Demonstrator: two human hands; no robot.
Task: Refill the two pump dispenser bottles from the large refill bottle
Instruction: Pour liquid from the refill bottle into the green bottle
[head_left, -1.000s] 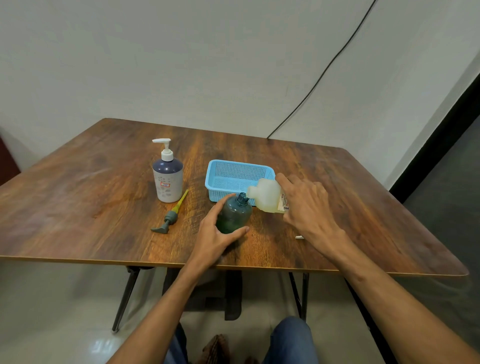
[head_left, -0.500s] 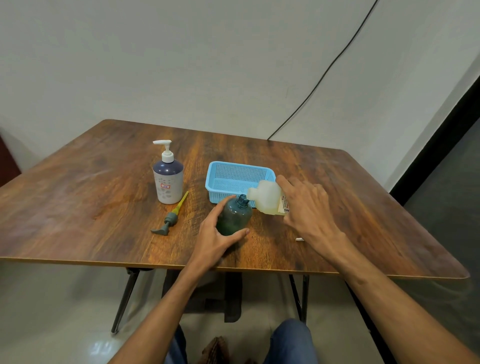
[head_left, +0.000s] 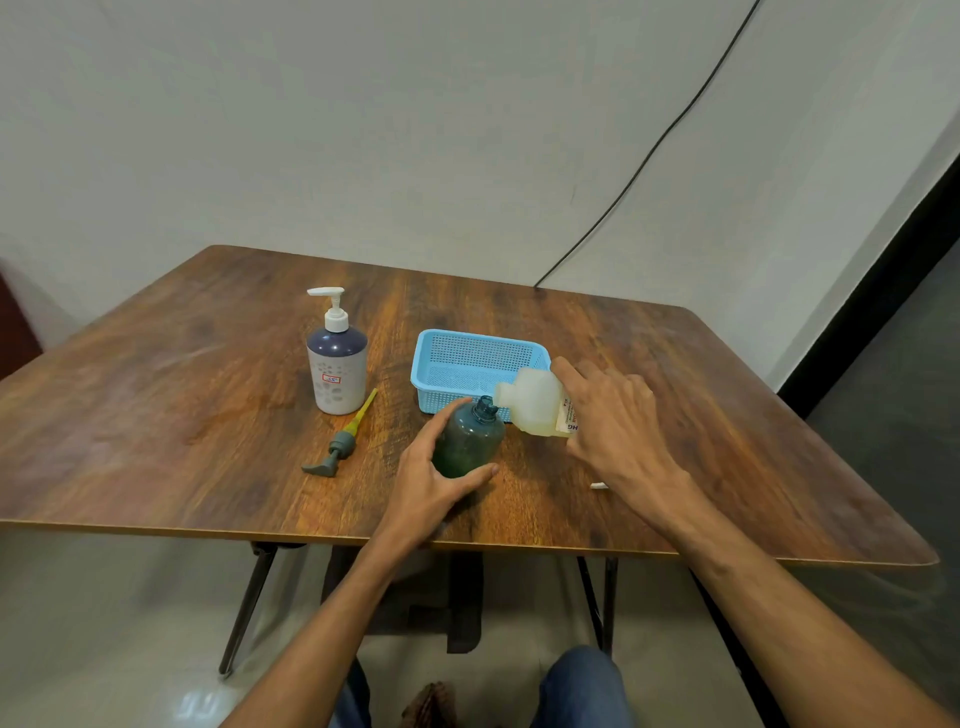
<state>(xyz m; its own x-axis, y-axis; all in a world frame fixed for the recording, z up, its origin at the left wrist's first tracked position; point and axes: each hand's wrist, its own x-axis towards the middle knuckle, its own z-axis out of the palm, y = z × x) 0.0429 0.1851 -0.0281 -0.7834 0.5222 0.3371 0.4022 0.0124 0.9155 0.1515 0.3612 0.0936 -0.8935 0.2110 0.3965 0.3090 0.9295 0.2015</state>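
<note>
Green dispenser bottle (head_left: 467, 441) stood upright on the surface (head_left: 156, 415), neck open, between the two hands. Left hand (head_left: 436, 488) gripped it, thumb on the near side and fingers curled round the far side, presumably to steady it for the pour. Right hand (head_left: 618, 426) clasped the refill bottle (head_left: 532, 402) from above. That bottle was tipped on its side with its mouth at the green neck, so liquid could pass straight across; no stream could be made out. Small white piece (head_left: 598, 486), perhaps a cap, lay just beside the right wrist. Pump head (head_left: 337, 447) lay left of the left hand, likely set aside to clear the neck. Second dispenser (head_left: 336, 371) stood beyond it, pump on, untouched. Blue basket (head_left: 480, 336) sat just beyond both hands. Against half a second earlier: grips, tilt and positions unchanged.
</note>
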